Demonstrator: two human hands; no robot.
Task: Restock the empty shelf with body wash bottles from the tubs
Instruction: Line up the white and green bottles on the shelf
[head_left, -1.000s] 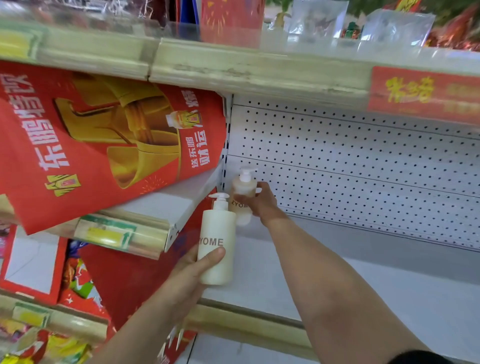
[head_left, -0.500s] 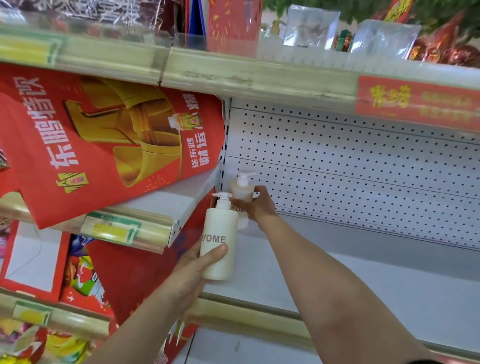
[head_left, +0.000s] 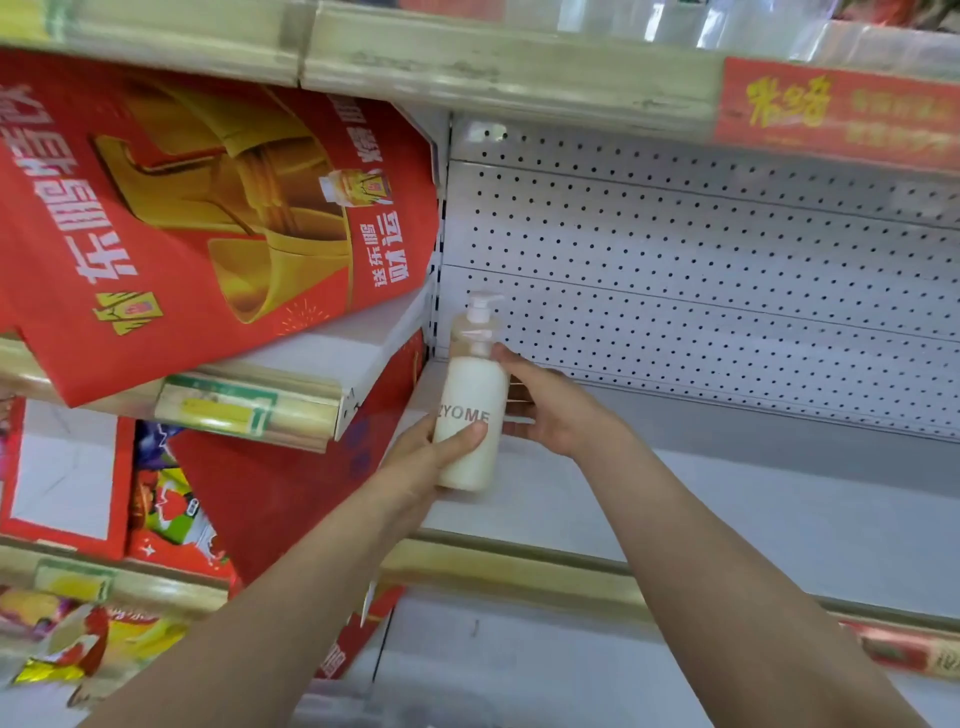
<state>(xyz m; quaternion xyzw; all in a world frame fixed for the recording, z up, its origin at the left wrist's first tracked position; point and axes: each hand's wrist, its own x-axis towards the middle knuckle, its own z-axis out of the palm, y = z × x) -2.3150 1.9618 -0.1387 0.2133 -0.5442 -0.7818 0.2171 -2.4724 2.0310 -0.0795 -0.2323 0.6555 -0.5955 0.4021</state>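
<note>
- Two cream pump bottles were at the left end of the white shelf, close to its back corner.
- The front bottle, marked ZYOME, stood upright in the left hand. The thumb lay across its label and the fingers curled round its far side.
- Its base was low over the shelf surface; whether it touched could not be told.
- The rear bottle stood just behind it, against the pegboard back panel, with only its pump and shoulder showing.
- The right hand was just beside the front bottle. Its fingers were loosely apart and pointed at the bottle, with the thumb tip up by the shoulder, and it gripped nothing that could be seen.
- One red poster hung tilted over the neighbouring bay, with snack packets below it.
</note>
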